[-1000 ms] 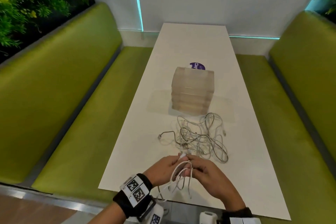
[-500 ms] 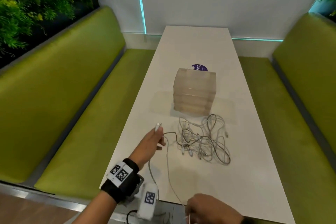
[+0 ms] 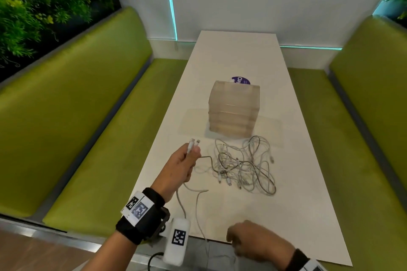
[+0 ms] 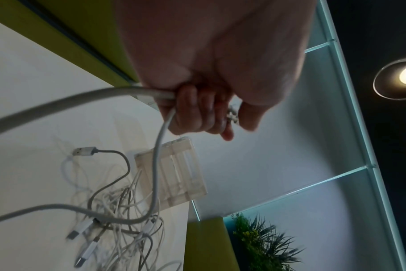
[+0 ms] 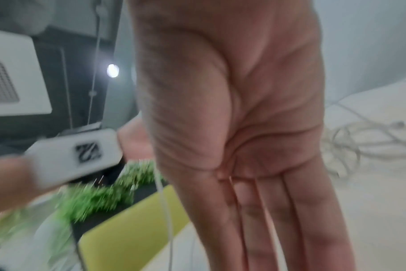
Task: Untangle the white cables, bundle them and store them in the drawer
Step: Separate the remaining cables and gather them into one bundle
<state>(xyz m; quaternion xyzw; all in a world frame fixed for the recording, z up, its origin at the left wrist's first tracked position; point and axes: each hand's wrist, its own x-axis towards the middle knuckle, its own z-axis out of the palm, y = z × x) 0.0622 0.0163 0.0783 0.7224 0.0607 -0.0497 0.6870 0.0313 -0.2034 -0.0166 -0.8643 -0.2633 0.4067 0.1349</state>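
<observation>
the left hand is clenched round a white cable, both plugs poking out above the fist, left of the drawer box. the cable's loop trails back toward the near table edge. the right hand, near that edge, has flat straight fingers and grips nothing. the tangle lies just in front of the box, between it and the hands. a purple sticker shows behind the box. green benches flank the table.

Purple round sticker on tbl behind drawer unit reads "Clay", rest hidden; wrist tags just coded squares.
</observation>
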